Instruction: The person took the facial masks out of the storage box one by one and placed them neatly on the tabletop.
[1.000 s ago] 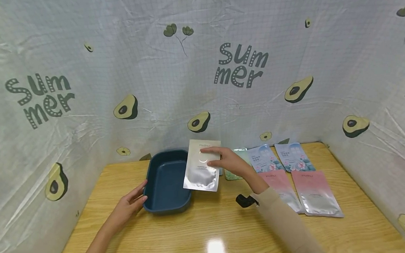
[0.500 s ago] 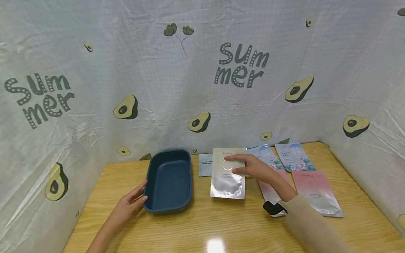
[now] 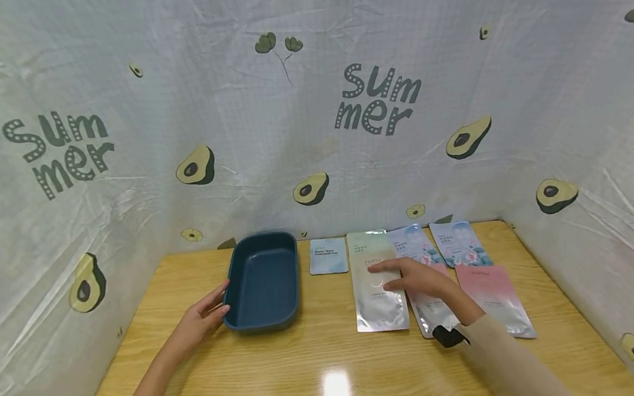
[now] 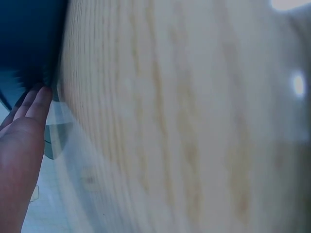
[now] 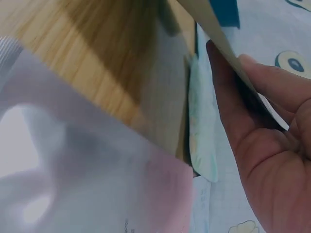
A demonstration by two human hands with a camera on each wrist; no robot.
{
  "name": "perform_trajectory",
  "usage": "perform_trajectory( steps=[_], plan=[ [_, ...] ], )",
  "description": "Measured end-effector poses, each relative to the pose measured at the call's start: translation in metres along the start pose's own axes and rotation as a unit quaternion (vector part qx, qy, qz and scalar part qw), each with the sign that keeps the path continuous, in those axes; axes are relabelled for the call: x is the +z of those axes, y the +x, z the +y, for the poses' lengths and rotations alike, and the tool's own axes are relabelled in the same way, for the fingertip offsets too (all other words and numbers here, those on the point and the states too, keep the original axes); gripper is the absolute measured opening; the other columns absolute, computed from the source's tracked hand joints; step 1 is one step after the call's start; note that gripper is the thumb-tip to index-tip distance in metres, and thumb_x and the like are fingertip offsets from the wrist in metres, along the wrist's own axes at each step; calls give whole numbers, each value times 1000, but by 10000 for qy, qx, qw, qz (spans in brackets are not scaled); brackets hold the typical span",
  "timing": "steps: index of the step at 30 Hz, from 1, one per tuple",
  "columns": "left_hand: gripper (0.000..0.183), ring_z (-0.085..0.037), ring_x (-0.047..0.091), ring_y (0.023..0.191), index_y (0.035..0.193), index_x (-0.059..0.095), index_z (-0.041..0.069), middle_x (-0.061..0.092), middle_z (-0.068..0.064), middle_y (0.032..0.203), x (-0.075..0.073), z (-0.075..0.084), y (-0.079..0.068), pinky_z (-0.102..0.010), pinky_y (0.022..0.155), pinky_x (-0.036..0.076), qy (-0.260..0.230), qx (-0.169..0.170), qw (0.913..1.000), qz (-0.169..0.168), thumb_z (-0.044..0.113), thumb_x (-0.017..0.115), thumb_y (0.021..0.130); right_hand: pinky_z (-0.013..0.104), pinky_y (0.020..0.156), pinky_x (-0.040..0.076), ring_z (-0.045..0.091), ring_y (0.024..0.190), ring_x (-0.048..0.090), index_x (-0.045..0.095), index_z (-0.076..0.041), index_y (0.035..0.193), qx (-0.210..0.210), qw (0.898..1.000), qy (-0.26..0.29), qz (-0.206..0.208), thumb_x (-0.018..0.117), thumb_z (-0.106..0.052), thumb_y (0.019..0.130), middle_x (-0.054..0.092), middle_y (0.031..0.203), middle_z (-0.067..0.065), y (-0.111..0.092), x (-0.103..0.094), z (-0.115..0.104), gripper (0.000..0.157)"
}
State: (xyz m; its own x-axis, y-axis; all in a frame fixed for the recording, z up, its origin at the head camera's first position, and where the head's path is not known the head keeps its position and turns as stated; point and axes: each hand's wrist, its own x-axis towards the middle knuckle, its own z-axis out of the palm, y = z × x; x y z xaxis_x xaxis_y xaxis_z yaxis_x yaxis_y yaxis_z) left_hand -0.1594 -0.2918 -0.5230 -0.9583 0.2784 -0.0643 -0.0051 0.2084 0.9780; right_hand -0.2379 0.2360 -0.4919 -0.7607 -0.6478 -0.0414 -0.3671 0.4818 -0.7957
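My right hand [image 3: 421,279] pinches a cream-and-silver face mask packet [image 3: 382,316] from its right side. In the right wrist view this packet [image 5: 217,36] appears edge-on between thumb and fingers, apart from the table. Behind it, a green face mask packet [image 3: 367,243] is mostly covered, only its top showing. My left hand [image 3: 199,321] touches the left wall of a dark blue tray [image 3: 261,283] with extended fingers; nothing lies in the tray. The left wrist view catches those fingers [image 4: 40,104] against the tray's side.
A small light-blue packet [image 3: 328,256] lies right of the tray. Two blue floral packets [image 3: 459,245] lie at the back right. Two pink-and-silver packets [image 3: 494,302] lie in front of them, the left one partly behind my right hand. A patterned cloth [image 3: 261,135] surrounds the wooden table [image 3: 282,371].
My right hand has carried the cream-and-silver packet rightward from the tray's right edge, to in front of the green packet. The small light-blue packet is now uncovered. My left hand has stayed put.
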Motion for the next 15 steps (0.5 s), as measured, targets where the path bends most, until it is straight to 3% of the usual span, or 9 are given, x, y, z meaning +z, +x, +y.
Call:
perform_trajectory(
  steps=[6,11,15],
  plan=[
    [66,16,44,123,162,24,10,18,-26,165,0,2,-1,-14,98,46,-64,45,10000,-7,21,57,106,54,106,45,38,132,52,65,-8,136,-195,9933,-1138,-73,73,-12,94,62,139,13,5,8,1,43],
    [66,14,42,124,162,25,9,18,-26,165,1,3,-2,-14,97,46,96,14,9999,42,22,58,106,53,103,47,41,124,54,72,-12,127,123,9795,-2013,16,79,-10,88,61,134,22,10,21,-1,40],
    [65,-12,40,139,161,26,9,19,-26,164,2,5,-4,-14,97,46,273,8,9996,66,22,57,106,50,87,48,39,108,50,78,-19,115,574,9681,-2375,550,86,-14,82,52,125,28,10,31,-7,34]
  ],
)
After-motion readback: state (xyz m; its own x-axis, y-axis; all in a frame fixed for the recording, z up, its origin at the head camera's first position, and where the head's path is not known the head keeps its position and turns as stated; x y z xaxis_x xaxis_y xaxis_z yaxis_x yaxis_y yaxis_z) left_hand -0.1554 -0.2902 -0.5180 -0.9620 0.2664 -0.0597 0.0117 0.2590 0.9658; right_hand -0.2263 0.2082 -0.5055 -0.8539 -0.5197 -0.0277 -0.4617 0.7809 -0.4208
